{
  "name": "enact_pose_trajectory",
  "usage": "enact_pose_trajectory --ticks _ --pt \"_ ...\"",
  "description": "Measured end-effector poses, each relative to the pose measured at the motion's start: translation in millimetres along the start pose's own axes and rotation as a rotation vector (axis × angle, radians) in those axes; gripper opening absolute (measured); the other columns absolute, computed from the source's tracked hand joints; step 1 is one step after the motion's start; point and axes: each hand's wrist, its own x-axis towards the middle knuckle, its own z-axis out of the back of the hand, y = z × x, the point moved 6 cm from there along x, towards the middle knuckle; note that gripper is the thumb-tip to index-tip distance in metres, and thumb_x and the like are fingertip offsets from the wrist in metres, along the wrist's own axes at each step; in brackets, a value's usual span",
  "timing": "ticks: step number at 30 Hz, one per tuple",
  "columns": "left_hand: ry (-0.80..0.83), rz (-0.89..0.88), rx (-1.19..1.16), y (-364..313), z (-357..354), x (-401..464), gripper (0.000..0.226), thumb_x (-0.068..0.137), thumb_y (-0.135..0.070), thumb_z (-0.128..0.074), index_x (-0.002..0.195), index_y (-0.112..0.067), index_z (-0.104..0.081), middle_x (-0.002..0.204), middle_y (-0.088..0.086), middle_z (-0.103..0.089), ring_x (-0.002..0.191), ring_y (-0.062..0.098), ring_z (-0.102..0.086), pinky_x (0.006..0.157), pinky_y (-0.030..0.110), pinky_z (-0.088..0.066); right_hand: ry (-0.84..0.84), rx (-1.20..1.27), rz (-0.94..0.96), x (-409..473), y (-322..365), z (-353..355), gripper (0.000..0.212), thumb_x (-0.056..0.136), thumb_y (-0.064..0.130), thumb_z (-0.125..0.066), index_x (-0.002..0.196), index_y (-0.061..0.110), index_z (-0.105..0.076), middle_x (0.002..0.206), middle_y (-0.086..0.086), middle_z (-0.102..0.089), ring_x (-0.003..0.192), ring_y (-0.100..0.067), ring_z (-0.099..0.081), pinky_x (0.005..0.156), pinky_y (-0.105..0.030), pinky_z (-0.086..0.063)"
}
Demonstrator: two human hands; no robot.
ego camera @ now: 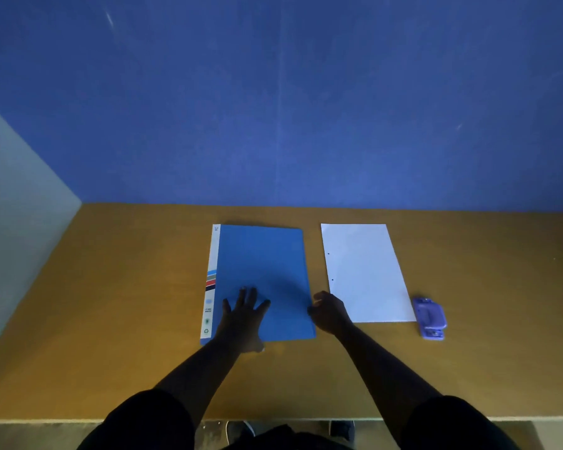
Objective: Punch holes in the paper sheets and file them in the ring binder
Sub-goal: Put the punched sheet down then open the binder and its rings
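A blue ring binder (262, 258) lies closed on the brown table, its white labelled spine on the left. My left hand (244, 315) rests flat on the binder's lower cover with fingers spread. My right hand (327, 311) is at the binder's right edge near the bottom, fingers curled at the cover's edge; whether it pinches the edge I cannot tell. To the right lies a white paper sheet (364, 271) with two small holes along its left margin. A purple hole punch (429, 316) sits just past the paper's lower right corner.
The brown table (127, 287) runs to a blue wall (273, 108) at the back and a pale wall at the left. Its front edge is close to my body, with shoes on the floor below.
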Motion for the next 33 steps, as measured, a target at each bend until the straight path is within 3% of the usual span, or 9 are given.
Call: enact_pose_trajectory --ticks 5,8,16,22,25,28,30,32,33 --pt "-0.052 -0.042 0.053 4 -9 -3 0.088 0.084 -0.03 -0.065 0.151 -0.026 -0.008 0.161 0.015 0.002 0.147 0.043 0.002 0.111 0.068 -0.009 -0.111 0.098 -0.127 -4 -2 -8 0.049 0.083 0.02 -0.062 0.129 0.004 -0.053 0.122 -0.014 -0.063 0.107 -0.03 -0.063 0.084 -0.032 -0.052" --pt "-0.083 -0.078 0.054 5 -8 -4 0.079 0.088 -0.024 -0.059 0.15 -0.024 -0.012 0.16 0.016 -0.003 0.146 0.045 -0.002 0.11 0.069 -0.012 -0.132 0.138 -0.175 -2 -1 -8 0.033 0.085 0.021 -0.06 0.113 0.004 -0.061 0.111 -0.013 -0.065 0.1 -0.028 -0.063 0.081 -0.031 -0.049" --pt "-0.071 -0.116 -0.085 4 -2 -4 0.086 0.086 -0.028 -0.059 0.152 -0.023 -0.003 0.161 0.013 0.005 0.147 0.041 0.008 0.113 0.067 -0.007 -0.093 0.49 -0.223 6 -14 -6 0.02 0.086 0.014 -0.059 0.096 0.001 -0.07 0.101 -0.011 -0.07 0.093 -0.027 -0.065 0.079 -0.042 -0.053" --pt "-0.112 -0.163 -0.228 -9 8 -2 0.087 0.087 -0.022 -0.059 0.152 -0.024 0.0 0.162 0.008 0.009 0.148 0.033 0.013 0.115 0.062 -0.004 -0.085 0.57 -0.187 1 -4 18 0.013 0.084 0.011 -0.061 0.074 0.004 -0.064 0.074 -0.01 -0.063 0.066 -0.021 -0.055 0.055 -0.029 -0.039" --pt "-0.14 -0.192 -0.317 -15 13 1 0.086 0.088 -0.022 -0.057 0.152 -0.025 -0.001 0.162 0.004 0.011 0.148 0.028 0.016 0.118 0.061 -0.004 -0.06 0.58 -0.228 -1 -8 31 0.022 0.079 0.015 -0.065 0.084 -0.006 -0.063 0.08 -0.027 -0.061 0.068 -0.025 -0.054 0.052 -0.028 -0.038" --pt "-0.16 -0.225 -0.433 -22 18 4 0.083 0.089 -0.016 -0.054 0.153 -0.027 -0.003 0.162 -0.001 0.012 0.147 0.021 0.018 0.12 0.054 -0.001 -0.04 0.54 -0.207 -3 -12 48 0.011 0.084 0.005 -0.067 0.081 -0.004 -0.063 0.083 -0.018 -0.066 0.064 -0.023 -0.059 0.044 -0.02 -0.042" --pt "-0.194 -0.22 -0.551 -24 21 3 0.083 0.088 -0.011 -0.053 0.152 -0.032 -0.004 0.162 -0.006 0.01 0.148 0.018 0.016 0.121 0.047 0.001 -0.058 0.447 -0.142 2 -17 56 0.008 0.084 0.002 -0.067 0.076 0.002 -0.065 0.092 -0.017 -0.071 0.078 -0.031 -0.068 0.064 -0.03 -0.056" --pt "-0.282 -0.188 -0.687 -26 25 -3 0.086 0.086 -0.006 -0.052 0.151 -0.037 -0.005 0.162 -0.01 0.003 0.149 0.014 0.009 0.121 0.038 0.0 -0.068 0.34 -0.084 7 -20 64 0.007 0.083 -0.003 -0.065 0.084 0.003 -0.069 0.104 -0.016 -0.071 0.095 -0.033 -0.068 0.088 -0.044 -0.056" --pt "-0.333 -0.169 -0.748 -25 27 -5 0.087 0.085 -0.004 -0.053 0.15 -0.039 -0.007 0.161 -0.012 -0.001 0.149 0.011 0.003 0.12 0.03 -0.002 -0.081 0.3 -0.082 9 -21 68 0.011 0.082 -0.005 -0.064 0.089 0.0 -0.071 0.103 -0.014 -0.071 0.097 -0.032 -0.067 0.09 -0.046 -0.055"
